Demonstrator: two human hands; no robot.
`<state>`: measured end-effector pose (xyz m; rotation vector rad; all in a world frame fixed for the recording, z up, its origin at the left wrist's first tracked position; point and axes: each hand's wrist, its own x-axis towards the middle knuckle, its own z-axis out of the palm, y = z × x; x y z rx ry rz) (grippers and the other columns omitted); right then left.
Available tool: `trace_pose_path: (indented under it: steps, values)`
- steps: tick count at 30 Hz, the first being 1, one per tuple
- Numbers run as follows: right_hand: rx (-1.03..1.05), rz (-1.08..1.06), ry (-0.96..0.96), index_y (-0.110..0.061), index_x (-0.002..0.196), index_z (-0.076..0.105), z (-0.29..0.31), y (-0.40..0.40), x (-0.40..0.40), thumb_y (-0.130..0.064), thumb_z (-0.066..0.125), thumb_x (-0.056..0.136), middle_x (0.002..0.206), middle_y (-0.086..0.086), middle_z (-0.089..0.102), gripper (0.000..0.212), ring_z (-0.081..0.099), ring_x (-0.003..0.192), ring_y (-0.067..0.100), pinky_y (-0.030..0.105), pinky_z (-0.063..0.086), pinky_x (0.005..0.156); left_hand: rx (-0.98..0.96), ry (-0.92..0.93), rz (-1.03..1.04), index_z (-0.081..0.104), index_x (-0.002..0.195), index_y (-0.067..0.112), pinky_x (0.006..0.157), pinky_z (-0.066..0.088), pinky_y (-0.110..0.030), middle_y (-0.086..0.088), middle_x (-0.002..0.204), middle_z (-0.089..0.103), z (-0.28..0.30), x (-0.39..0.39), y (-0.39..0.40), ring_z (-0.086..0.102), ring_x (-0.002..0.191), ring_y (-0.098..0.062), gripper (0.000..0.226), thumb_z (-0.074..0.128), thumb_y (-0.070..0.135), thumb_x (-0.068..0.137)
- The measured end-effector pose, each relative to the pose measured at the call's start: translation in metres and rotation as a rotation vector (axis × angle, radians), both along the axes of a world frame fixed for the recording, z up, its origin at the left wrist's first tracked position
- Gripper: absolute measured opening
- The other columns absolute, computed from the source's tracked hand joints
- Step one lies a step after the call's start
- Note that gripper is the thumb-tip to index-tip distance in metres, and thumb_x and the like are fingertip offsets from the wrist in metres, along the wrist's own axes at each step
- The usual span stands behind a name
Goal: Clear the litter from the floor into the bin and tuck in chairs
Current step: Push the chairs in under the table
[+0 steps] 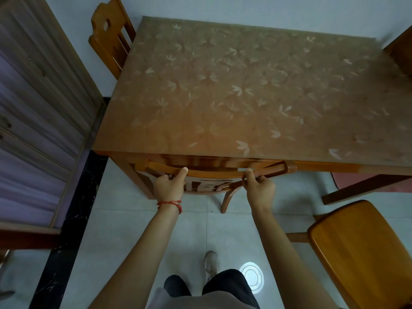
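Observation:
A wooden chair (214,172) stands pushed under the near edge of the table (245,90), only its curved top rail and one back leg showing. My left hand (169,186) grips the left part of that rail, thumb on top. My right hand (258,186) grips the right part the same way. A second wooden chair (361,248) stands out from the table at the lower right, its seat facing me. No bin is in view. A round white disc (252,277) lies on the floor tiles by my feet; whether it is litter or a light reflection I cannot tell.
A third chair (111,36) sits at the table's far left corner, and part of another (401,52) at the far right. A wooden cabinet (40,121) runs along the left. A reddish mat (365,182) lies under the table's right side. My shoe (210,262) rests on the tiles.

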<state>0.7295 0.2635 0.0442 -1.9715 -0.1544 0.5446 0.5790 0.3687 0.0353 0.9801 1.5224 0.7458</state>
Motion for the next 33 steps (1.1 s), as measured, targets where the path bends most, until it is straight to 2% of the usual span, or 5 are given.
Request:
trace_pose_path:
  steps: [7,13,22,28,33]
  values:
    - [0.018,0.017,0.004,-0.001,0.071,0.064,-0.002,0.002,-0.011,-0.027,0.059,0.086,0.069,0.011,0.068,0.030,0.067,0.068,0.025,0.040,0.057,0.073,0.027,-0.025,0.039,0.058,0.059,0.008,0.080,0.055,-0.039,-0.004,0.069,0.064,0.006,-0.007,0.006,0.069,0.080,-0.029,0.025,0.071,0.022,0.076]
    - [0.010,0.015,-0.002,-0.002,0.068,0.064,-0.003,0.004,-0.012,-0.026,0.060,0.085,0.070,0.013,0.069,0.030,0.067,0.069,0.026,0.044,0.057,0.074,0.027,-0.067,0.031,0.057,0.059,0.009,0.081,0.055,-0.042,-0.002,0.068,0.061,0.009,-0.010,0.007,0.064,0.070,-0.021,0.023,0.070,0.017,0.077]
    - [-0.003,0.024,-0.028,0.000,0.066,0.064,-0.001,0.002,-0.009,-0.029,0.060,0.085,0.068,0.015,0.068,0.035,0.067,0.069,0.027,0.044,0.057,0.073,0.011,-0.046,0.003,0.058,0.061,0.013,0.085,0.054,-0.046,-0.002,0.070,0.064,0.007,-0.009,0.005,0.068,0.081,-0.029,0.023,0.071,0.027,0.075]
    - [-0.011,0.015,-0.029,0.000,0.063,0.062,0.000,0.001,-0.002,-0.030,0.059,0.084,0.063,0.014,0.064,0.037,0.066,0.069,0.032,0.046,0.057,0.074,0.012,-0.020,-0.032,0.059,0.062,0.012,0.084,0.054,-0.047,-0.004,0.071,0.066,0.009,-0.005,0.000,0.068,0.082,-0.029,0.025,0.070,0.030,0.075]
    - [-0.022,0.024,-0.023,-0.001,0.063,0.061,0.001,0.000,-0.002,-0.031,0.059,0.085,0.060,0.011,0.061,0.037,0.063,0.064,0.027,0.044,0.057,0.073,0.016,-0.012,-0.021,0.059,0.060,0.012,0.083,0.055,-0.045,-0.006,0.073,0.066,0.009,-0.004,0.000,0.068,0.081,-0.028,0.025,0.070,0.028,0.076]
